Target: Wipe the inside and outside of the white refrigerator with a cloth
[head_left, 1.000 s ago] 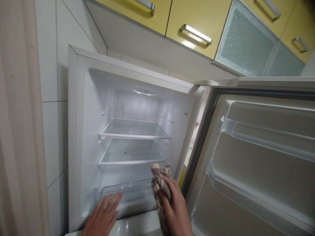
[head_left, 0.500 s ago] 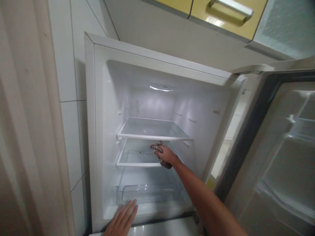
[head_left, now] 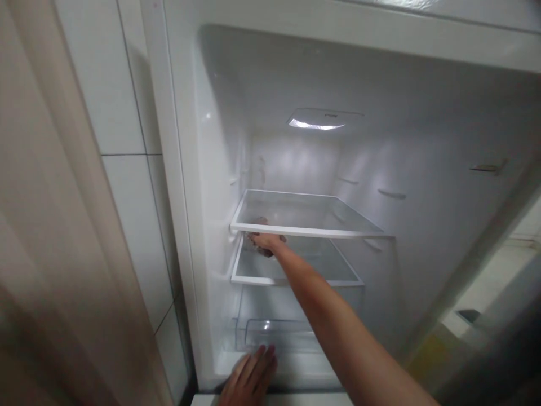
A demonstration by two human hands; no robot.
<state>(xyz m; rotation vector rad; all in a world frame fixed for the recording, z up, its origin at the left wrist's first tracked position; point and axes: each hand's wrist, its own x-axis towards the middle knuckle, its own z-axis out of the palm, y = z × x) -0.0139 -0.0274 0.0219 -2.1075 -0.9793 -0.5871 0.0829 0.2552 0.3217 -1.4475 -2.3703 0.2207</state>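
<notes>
Right hand (head_left: pixel 267 241), above lower shelf (head_left: pixel 257 281): grip closed around a cloth (head_left: pixel 266 253) — left hand (head_left: pixel 251 379), near clear bin (head_left: pixel 282 334): grip unclenched.

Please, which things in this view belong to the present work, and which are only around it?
In use:
- cloth, in the right hand
- lower shelf, below that hand
- fridge, open

Only around:
- upper shelf
- clear plastic box
- lamp
- wall tiles
</notes>
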